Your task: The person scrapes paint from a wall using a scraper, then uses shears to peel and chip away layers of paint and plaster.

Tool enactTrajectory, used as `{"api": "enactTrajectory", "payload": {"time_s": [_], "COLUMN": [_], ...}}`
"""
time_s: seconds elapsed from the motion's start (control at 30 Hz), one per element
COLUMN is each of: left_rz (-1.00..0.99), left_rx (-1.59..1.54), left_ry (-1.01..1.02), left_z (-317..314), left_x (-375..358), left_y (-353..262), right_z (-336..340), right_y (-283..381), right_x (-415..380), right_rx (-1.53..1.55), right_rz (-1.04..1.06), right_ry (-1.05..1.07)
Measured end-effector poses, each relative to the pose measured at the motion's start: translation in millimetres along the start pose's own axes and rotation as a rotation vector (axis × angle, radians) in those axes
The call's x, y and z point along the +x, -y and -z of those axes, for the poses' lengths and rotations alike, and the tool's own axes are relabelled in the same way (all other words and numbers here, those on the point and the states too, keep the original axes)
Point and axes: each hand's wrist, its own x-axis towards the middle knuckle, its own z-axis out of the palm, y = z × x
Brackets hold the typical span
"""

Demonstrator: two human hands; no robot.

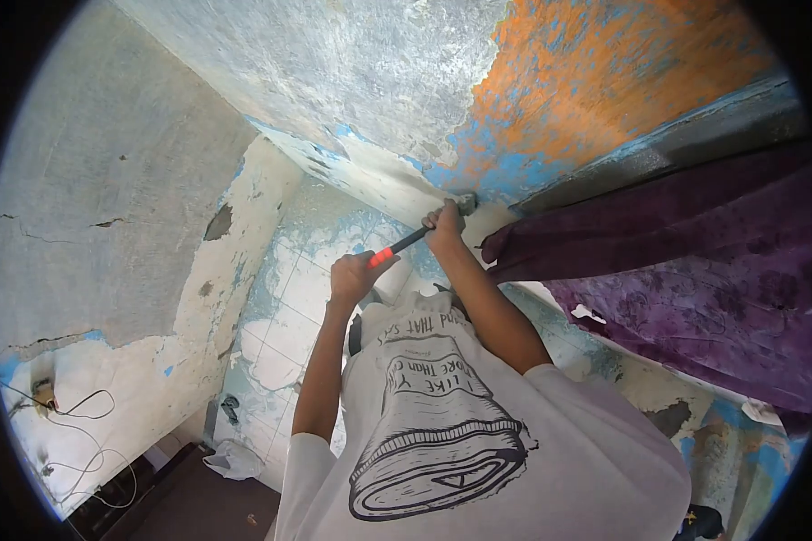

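A long-handled tool with a black and red handle (399,247) slants up to the right in front of my body. My left hand (357,277) is closed around its lower, red end. Farther up the handle, my right hand (444,225) grips it close to the head. The grey tool head (466,203) is against or very near the lower wall, beneath blue and orange paint (568,99). My right hand partly hides the head, so its exact shape cannot be made out.
Pale flakes lie over the tiled floor (289,293). A purple curtain (677,279) hangs at right. Loose cables (108,442) trail along the left wall (126,198), above a dark brown surface (203,500). A white plastic bag (235,460) lies beside it.
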Motion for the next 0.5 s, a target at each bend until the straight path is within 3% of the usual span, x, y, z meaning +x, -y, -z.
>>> {"api": "enactTrajectory", "payload": {"time_s": [0.1,0.27,0.5], "left_rz": [0.048,-0.116,0.021], "left_rx": [-0.061,-0.016,-0.039], "left_ry": [-0.069,-0.095,-0.109], "left_z": [11.7,16.6,18.7], "left_x": [0.0,12.1,-2.0], "left_y": [8.0,-5.4,6.2], "right_z": [-18.4,4.8,-15.1], "right_y": [-11.1,8.6,-12.2], "right_x": [-2.8,5.4,-6.4], "right_rx": [0.016,0.122,0.013], "right_rz": [-0.018,-0.06,-0.013], "right_ry": [0.027,0.044,0.089]}}
